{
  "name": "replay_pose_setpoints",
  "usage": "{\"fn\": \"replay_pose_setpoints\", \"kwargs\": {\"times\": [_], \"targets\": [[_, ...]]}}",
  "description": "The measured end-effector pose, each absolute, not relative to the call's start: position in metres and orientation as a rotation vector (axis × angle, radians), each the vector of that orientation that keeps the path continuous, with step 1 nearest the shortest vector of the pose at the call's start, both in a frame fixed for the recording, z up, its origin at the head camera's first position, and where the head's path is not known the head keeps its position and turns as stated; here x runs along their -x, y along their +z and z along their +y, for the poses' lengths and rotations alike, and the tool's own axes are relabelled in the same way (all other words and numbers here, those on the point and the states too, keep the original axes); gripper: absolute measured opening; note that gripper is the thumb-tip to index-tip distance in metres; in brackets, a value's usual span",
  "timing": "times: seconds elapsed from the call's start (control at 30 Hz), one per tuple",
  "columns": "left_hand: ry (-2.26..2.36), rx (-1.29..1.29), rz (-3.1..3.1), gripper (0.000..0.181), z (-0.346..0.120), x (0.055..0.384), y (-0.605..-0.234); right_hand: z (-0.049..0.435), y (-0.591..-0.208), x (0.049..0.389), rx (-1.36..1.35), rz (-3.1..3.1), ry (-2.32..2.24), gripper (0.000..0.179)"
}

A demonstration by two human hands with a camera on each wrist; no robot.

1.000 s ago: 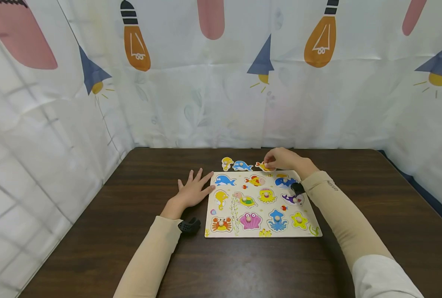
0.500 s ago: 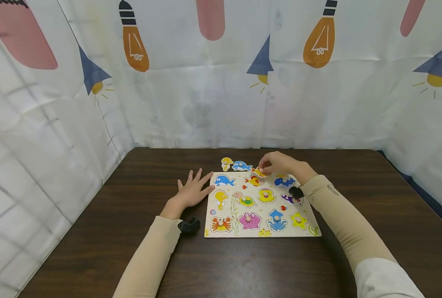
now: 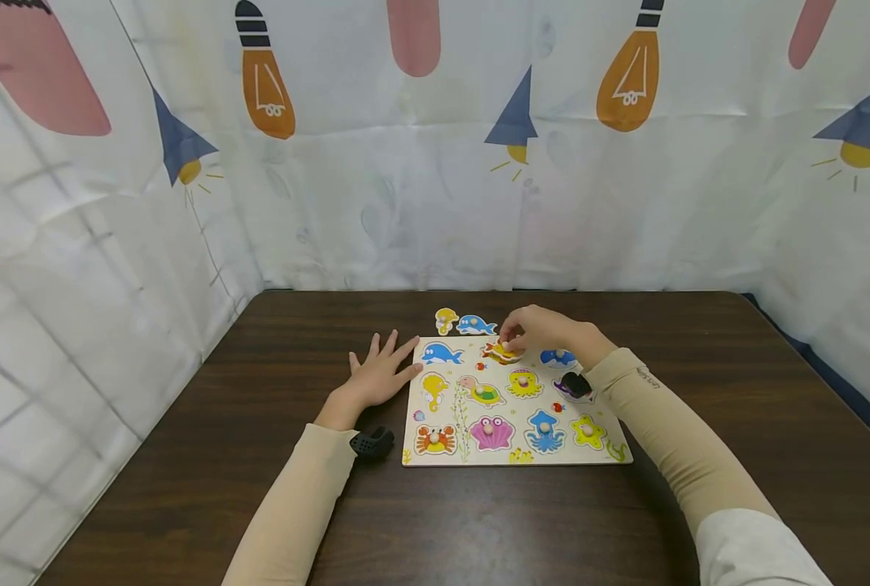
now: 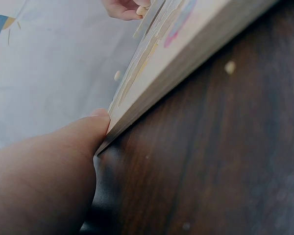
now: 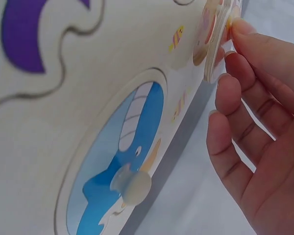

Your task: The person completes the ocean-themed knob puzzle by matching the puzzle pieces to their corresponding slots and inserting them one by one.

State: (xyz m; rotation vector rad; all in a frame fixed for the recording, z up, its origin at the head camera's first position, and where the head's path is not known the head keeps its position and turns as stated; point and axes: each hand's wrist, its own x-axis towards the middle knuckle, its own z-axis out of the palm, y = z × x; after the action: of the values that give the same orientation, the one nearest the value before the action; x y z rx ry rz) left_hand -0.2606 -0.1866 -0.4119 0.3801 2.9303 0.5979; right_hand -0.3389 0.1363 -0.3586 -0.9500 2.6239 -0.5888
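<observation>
My right hand [image 3: 544, 330] pinches a red and yellow fish puzzle piece [image 3: 497, 353] by its knob, over the fish-shaped spot in the top row of the wooden sea-animal puzzle board [image 3: 522, 412]. In the right wrist view, the piece [image 5: 215, 46] stands edge-on close to the board, with thumb and fingertips at its back. My left hand [image 3: 376, 378] lies with fingers spread, fingertips at the board's upper left edge. The left wrist view shows its thumb [image 4: 95, 125] against the board's corner.
Behind the board lie a yellow seahorse piece [image 3: 445, 321] and a blue dolphin piece [image 3: 475, 325]. Knobbed pieces sit in the board, among them a crab [image 3: 436, 442], a pink shell [image 3: 491, 435] and a starfish [image 3: 588, 434]. A patterned curtain [image 3: 420, 203] hangs behind the dark table [image 3: 185, 456].
My right hand has carried the fish piece left and toward me, from behind the board to over the fish-shaped spot. The left hand has stayed in place.
</observation>
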Motion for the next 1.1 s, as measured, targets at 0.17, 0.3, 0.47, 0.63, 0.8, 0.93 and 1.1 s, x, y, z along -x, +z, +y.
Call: {"fn": "replay_pose_setpoints", "kwargs": {"times": [0.17, 0.3, 0.47, 0.63, 0.8, 0.93, 1.1], "targets": [[0.596, -0.38, 2.929, 0.068, -0.186, 0.261, -0.412, 0.134, -0.36, 0.339, 0.93, 2.62, -0.578, 0.006], [0.593, -0.377, 2.931, 0.068, -0.186, 0.26, -0.411, 0.133, -0.363, 0.34, 0.928, 2.618, -0.571, 0.006], [0.59, -0.376, 2.934, 0.068, -0.186, 0.261, -0.412, 0.132, -0.366, 0.341, 0.938, 2.611, -0.559, 0.006], [0.586, -0.374, 2.937, 0.068, -0.186, 0.261, -0.413, 0.131, -0.366, 0.34, 0.941, 2.616, -0.554, 0.005], [0.586, -0.372, 2.934, 0.068, -0.186, 0.261, -0.412, 0.13, -0.367, 0.341, 0.94, 2.621, -0.557, 0.005], [0.583, -0.377, 2.937, 0.068, -0.187, 0.262, -0.413, 0.13, -0.368, 0.342, 0.94, 2.622, -0.546, 0.006], [0.587, -0.375, 2.937, 0.068, -0.187, 0.262, -0.414, 0.129, -0.369, 0.342, 0.939, 2.618, -0.537, 0.007]]}}
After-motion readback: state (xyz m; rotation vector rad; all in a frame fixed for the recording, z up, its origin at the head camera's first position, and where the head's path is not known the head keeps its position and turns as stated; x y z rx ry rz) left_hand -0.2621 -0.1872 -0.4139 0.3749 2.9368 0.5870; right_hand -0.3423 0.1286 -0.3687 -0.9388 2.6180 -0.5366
